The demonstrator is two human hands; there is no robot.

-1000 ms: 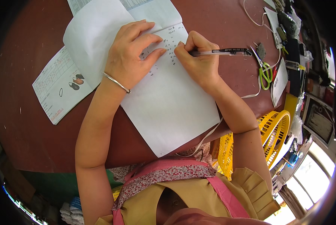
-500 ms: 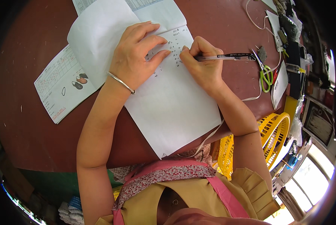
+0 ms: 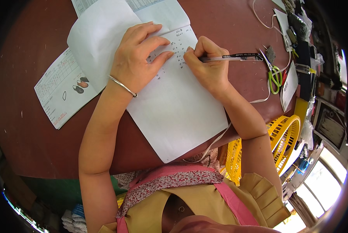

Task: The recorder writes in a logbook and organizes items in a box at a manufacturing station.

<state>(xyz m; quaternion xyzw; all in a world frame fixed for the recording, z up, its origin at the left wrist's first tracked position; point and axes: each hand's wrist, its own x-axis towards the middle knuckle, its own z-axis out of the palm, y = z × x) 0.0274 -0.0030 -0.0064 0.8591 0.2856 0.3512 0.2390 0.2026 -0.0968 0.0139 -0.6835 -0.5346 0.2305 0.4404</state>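
A white sheet of paper (image 3: 177,112) with small handwriting near its top lies on the dark red table (image 3: 38,147). Resting on its upper left part is my left hand (image 3: 141,50), fingers curved and spread apart, with a silver bangle on the wrist. My right hand (image 3: 210,68) is closed around a pen (image 3: 236,58), whose clear and black barrel points off to the right. The pen's tip is hidden behind the fingers, close to the handwriting. Under and beside the left forearm are a folded-back white page (image 3: 98,42) and a printed sheet (image 3: 65,87) with a picture of dark and brown shapes.
To the right of my right hand lie scissors (image 3: 275,79) with green handles, near a pale cord (image 3: 268,95) and more papers (image 3: 288,87). A yellow plastic basket (image 3: 284,136) stands by the table's right edge. Further right are plastic bags (image 3: 306,25) and assorted clutter.
The paper and both hands sit slightly further left in view. The sheet's bent lower corner now lies flatter. My right hand still grips the pen near the handwriting.
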